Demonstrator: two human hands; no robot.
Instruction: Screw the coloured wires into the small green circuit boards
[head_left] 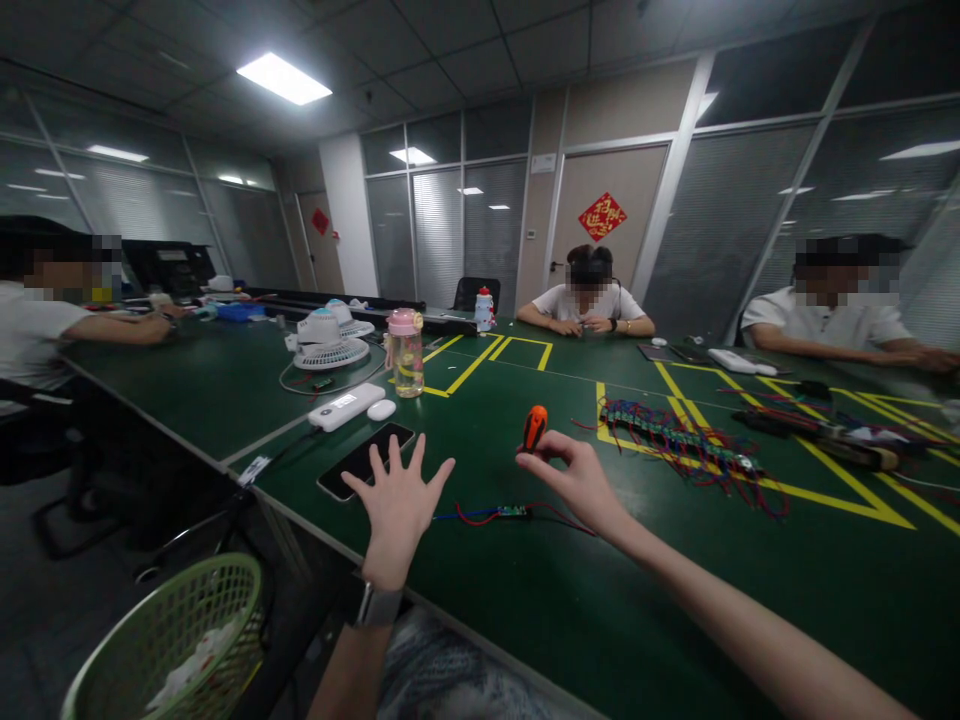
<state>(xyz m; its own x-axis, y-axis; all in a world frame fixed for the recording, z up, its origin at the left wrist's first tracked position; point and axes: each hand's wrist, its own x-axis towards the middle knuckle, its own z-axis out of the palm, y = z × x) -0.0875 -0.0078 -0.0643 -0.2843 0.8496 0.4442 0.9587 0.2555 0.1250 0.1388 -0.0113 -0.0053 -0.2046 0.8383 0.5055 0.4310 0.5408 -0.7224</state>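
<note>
My left hand [397, 500] is spread wide, palm down, with nothing in it. Beyond its fingers lies a dark-screened phone [352, 468], partly covered by the hand. My right hand [581, 480] pinches an orange and black screwdriver handle [535, 428] between thumb and fingers; whether a shaft extends from it I cannot see. Between the two hands a small green circuit board [513, 511] with red and blue wires rests on the table. Right of my right hand lies a long row of similar wired boards [679, 437].
The green table [465, 590] carries yellow tape lines. A pink-lidded bottle [406, 355], a white power strip [347, 408], a white case [381, 410] and a white fan [330, 345] stand ahead left. A green basket [247, 575] is at lower left. Three people sit around the table.
</note>
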